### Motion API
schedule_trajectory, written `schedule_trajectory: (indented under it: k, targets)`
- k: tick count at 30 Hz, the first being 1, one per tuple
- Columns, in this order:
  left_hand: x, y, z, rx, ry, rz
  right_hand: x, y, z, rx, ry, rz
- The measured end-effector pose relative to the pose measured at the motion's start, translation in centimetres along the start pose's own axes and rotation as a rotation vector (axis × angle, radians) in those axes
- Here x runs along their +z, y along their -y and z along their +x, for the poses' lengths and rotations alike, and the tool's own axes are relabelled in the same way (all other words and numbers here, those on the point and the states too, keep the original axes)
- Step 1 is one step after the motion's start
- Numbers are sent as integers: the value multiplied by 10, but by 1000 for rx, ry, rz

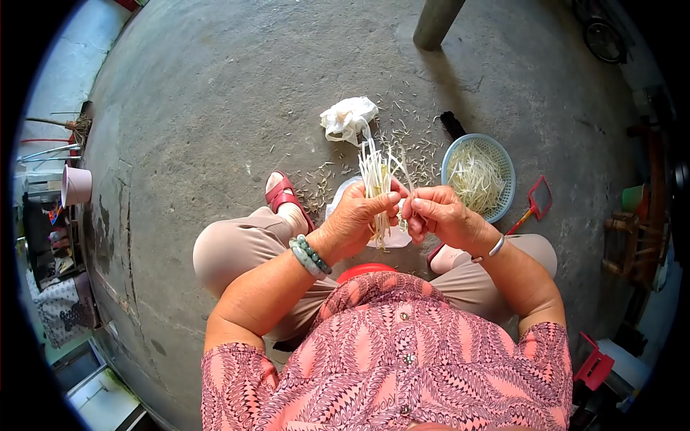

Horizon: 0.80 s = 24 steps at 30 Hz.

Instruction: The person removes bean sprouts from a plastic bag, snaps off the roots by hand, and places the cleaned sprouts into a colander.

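Observation:
A bunch of long, pale vegetable stalks (375, 176) stands upright in my left hand (359, 212), whose fingers wrap around it. Beside it, my right hand (440, 210) pinches a thin, pale stalk (407, 171) between thumb and fingers. The exact kind of vegetable cannot be made out. To the right on the floor, a light-blue colander (509, 164) holds a heap of thin pale strands (474, 178). Beneath my hands lies a whitish plastic sheet or bag (399, 238), partly hidden. A crumpled white plastic bag (348, 118) lies just beyond the bunch.
Short cut pieces (413, 147) litter the concrete floor (201, 129). A red fly swatter (539, 197) lies right of the colander, and a dark object (453, 126) behind it. A pillar (437, 25) rises at the back. A pink bucket (76, 185) stands far left.

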<state>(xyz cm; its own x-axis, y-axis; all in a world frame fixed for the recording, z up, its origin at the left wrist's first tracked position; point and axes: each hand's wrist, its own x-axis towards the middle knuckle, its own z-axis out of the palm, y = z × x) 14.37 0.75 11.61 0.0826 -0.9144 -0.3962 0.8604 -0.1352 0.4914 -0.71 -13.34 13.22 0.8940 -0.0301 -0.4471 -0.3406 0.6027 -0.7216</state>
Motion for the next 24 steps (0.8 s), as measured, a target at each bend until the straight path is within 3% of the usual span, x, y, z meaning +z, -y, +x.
schedule_trajectory:
  k: [10, 13, 16, 20, 24]
  targets:
    - [8, -3, 0, -32, 14, -25, 2, -12, 5, 89, 26, -35]
    - [8, 1, 1, -3, -85, 49, 6, 1, 3, 130, 20, -234]
    - [8, 0, -1, -28, -124, 113, 0, 9, 3, -243, -146, -957]
    - [13, -2, -2, -36, -106, 158, -2, 22, 1, -313, -171, -581]
    - [14, 0, -2, -76, -104, 238, -2, 38, 3, -261, -301, -496]
